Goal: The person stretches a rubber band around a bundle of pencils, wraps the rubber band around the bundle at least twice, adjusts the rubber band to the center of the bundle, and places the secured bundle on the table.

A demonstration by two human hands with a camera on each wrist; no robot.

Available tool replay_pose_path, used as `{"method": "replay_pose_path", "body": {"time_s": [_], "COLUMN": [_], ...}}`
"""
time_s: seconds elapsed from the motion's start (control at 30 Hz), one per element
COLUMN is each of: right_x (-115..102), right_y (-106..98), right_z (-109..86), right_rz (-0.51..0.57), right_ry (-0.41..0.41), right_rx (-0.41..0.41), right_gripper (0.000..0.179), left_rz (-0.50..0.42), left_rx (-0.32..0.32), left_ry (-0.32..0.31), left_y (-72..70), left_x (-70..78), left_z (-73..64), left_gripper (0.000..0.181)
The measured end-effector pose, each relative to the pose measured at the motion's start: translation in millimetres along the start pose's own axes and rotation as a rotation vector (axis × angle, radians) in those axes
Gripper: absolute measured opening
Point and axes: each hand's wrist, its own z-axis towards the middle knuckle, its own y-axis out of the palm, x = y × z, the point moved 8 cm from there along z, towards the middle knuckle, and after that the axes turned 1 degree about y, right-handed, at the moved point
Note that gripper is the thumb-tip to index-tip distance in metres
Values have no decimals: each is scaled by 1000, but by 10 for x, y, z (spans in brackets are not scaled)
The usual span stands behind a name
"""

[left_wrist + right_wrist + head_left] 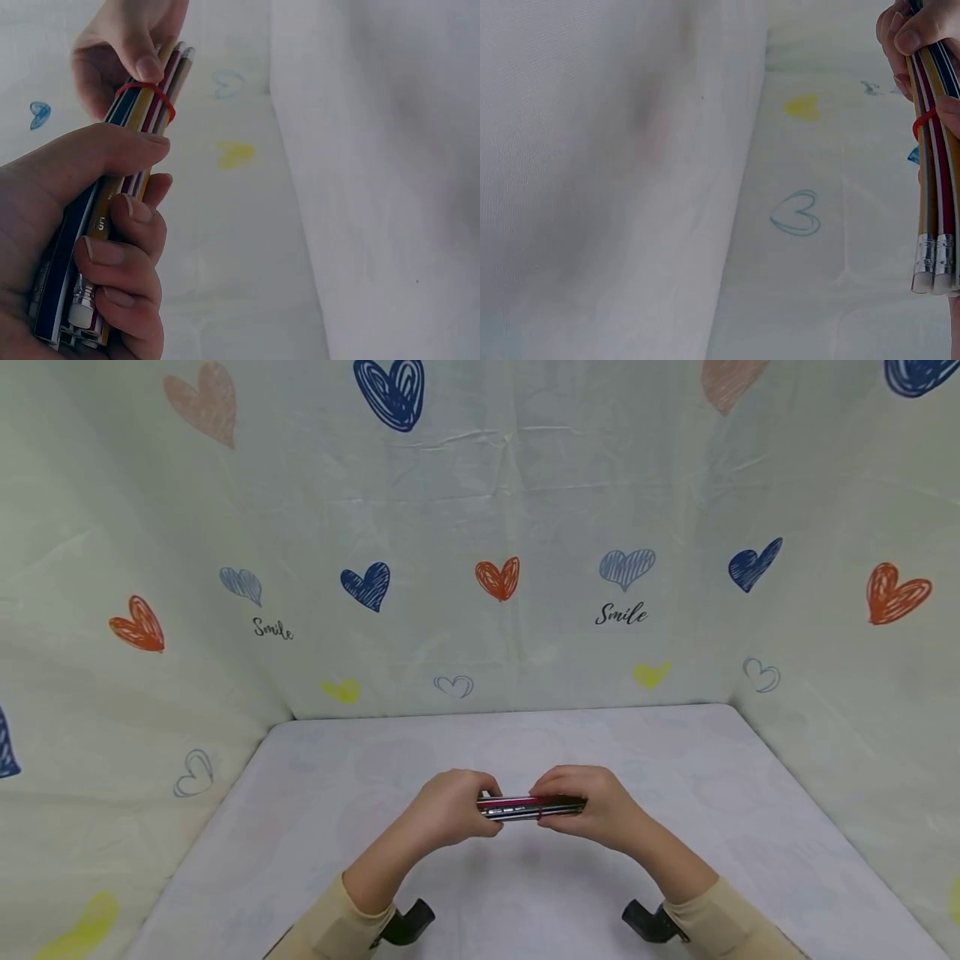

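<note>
A bundle of striped pencils [513, 808] with white erasers is held up over the table by both hands. My left hand [453, 807] grips one end, its fingers and thumb curled round the pencils in the left wrist view. At the other end my right hand [596, 802] holds the bundle, its thumb by the red rubber band [166, 101] that circles the pencils. Blue, yellow and dark red stripes show on the pencil sides. In the right wrist view only part of the right hand appears, at the right edge.
Below the hands lies a white-covered table [345, 777]. A pale curtain [450, 518] printed with hearts and "Smile" stands behind it and along both sides. Black camera mounts [408, 922] sit at both sleeves, close to the table's near side.
</note>
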Motion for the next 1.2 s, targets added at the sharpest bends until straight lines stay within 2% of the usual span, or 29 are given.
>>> {"method": "replay_pose_path", "body": {"time_s": [0.27, 0.53, 0.77, 0.87, 1.0, 1.2], "right_x": [89, 165, 270, 322, 307, 287], "right_y": [55, -21, 48, 69, 89, 143], "right_z": [-36, -60, -90, -104, -96, -108], "right_rz": [136, 104, 235, 249, 258, 254], "right_ry": [139, 196, 332, 381, 378, 365], "right_rx": [-64, -55, -104, -102, -113, -185], "right_gripper": [28, 33, 25, 23, 23, 25], "left_rz": [15, 19, 33, 41, 60, 38], "left_rx": [5, 8, 13, 25, 42, 31], "left_ry": [22, 32, 53, 64, 76, 68], "left_y": [82, 103, 112, 120, 126, 161], "left_x": [43, 45, 50, 60, 78, 88], "left_z": [32, 37, 39, 45, 50, 45], "left_gripper": [20, 23, 20, 19, 18, 20]}}
